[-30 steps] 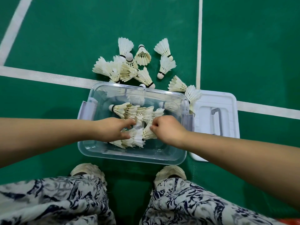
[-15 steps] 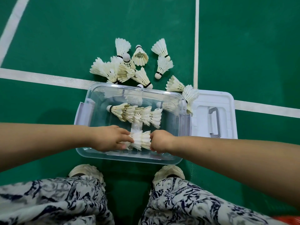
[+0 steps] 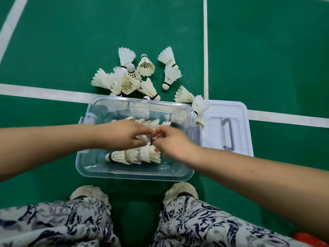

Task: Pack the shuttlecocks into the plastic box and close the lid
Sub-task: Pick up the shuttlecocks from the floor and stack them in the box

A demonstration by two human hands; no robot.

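The left hand [image 3: 124,135] and right hand [image 3: 173,141] meet fingertip to fingertip above the middle of the plastic box [image 3: 135,175], both blurred; whether either grip is grasping a shuttlecock or released cannot be told. Just below them a nested row [image 3: 133,155] of shuttlecocks lies on the box bottom, cork to the left, and a second row [image 3: 147,122] lies beyond the hands. A loose heap [image 3: 146,65] sits on the green floor [image 3: 71,50] past the far rim (one leans at the right corner). The white lid [image 3: 238,111] lies flat just right of the box
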